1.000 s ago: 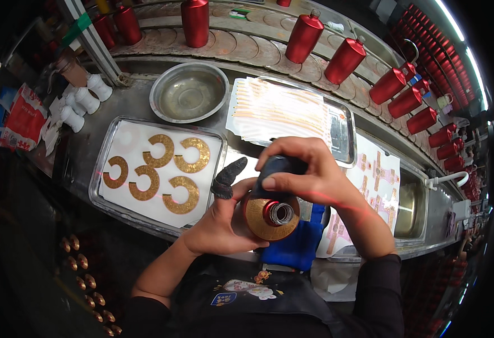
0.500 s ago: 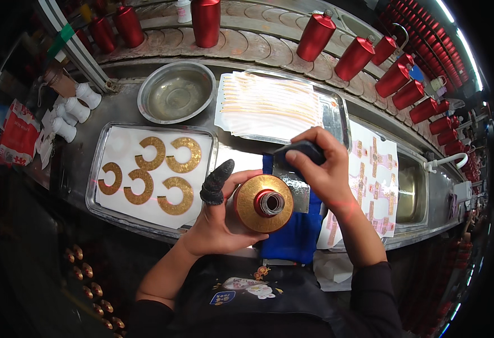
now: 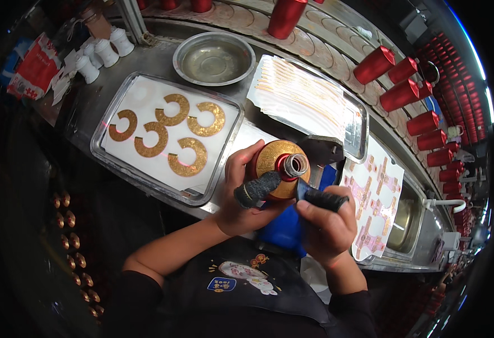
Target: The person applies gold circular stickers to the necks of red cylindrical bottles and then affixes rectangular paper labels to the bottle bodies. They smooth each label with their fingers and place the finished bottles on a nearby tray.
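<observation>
Clasping a glossy red-and-gold metallic bottle (image 3: 271, 159) in left hand (image 3: 234, 214), apparently for steadiness, and a flat black-handled tool (image 3: 327, 200) in right hand (image 3: 331, 230).

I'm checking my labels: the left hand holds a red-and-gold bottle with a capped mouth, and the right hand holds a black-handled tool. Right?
Not quite: the mouth is open, not capped, as the head view shows. The left hand holds the red-and-gold bottle, and the right hand a black-handled tool.
</observation>
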Demonstrator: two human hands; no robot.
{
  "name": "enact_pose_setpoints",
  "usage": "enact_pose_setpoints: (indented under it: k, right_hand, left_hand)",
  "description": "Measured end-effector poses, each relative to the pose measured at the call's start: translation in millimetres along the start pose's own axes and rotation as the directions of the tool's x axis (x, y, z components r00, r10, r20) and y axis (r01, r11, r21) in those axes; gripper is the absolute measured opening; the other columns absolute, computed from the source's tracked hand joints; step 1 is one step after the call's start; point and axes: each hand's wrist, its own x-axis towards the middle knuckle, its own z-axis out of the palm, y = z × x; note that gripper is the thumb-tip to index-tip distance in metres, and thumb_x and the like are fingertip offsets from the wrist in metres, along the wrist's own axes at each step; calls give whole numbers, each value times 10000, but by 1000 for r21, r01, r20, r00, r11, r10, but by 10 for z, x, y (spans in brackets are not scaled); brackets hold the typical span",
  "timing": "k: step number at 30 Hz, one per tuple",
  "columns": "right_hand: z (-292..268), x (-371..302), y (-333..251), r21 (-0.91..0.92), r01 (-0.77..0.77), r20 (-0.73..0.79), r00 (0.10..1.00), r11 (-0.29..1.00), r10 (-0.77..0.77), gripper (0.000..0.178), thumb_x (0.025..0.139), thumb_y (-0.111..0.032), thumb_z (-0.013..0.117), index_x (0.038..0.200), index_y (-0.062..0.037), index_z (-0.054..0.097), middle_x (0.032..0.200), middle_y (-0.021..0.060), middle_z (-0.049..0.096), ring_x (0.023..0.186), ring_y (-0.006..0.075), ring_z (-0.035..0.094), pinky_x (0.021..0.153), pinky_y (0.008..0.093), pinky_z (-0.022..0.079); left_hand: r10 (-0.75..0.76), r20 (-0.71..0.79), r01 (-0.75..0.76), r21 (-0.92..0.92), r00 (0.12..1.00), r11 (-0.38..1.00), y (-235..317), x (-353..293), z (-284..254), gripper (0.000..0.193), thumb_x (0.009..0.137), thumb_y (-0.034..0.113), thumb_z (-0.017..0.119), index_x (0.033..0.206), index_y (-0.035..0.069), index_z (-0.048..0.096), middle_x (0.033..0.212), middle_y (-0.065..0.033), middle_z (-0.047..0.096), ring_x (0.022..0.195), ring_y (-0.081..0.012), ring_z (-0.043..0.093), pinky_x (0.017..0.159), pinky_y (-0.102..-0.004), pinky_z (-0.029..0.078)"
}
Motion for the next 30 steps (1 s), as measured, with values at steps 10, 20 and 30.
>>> enact_pose_setpoints:
  k: [10, 20, 30]
  right_hand:
    - [291, 392, -70, -7, 199, 99, 975, 980, -198, 296, 703, -35, 749, 997, -67, 742, 816, 51, 592, 807, 266, 611, 665, 390, 474]
    - [269, 279, -200, -37, 182, -66, 981, 983, -185, 296, 703, -77, 746, 997, -89, 774, 822, 35, 578, 852, 265, 605, 676, 394, 476]
    - [-382, -372, 129, 700, -665, 205, 535, 260, 820, 201, 900, -73, 686, 1087, -4, 665, 872, 15, 646, 832, 69, 600, 790, 218, 477]
  left_hand:
    - [-96, 138, 111, -102, 986, 989, -345, 245, -106, 885, 711, 300, 890, 1407, 26, 418, 1388, -224, 456, 1261, -413, 505, 1075, -477, 419]
    - [-255, -54, 231, -283, 965, 931, -286, 42, 37, 897, 721, 267, 906, 1408, 40, 376, 1324, -175, 477, 1227, -314, 523, 1044, -435, 450]
    - [-262, 164, 296, -237, 951, 925, 308, 473, -226, 812, 787, 119, 866, 1413, 15, 360, 1296, -162, 570, 1139, -240, 617, 979, -382, 518]
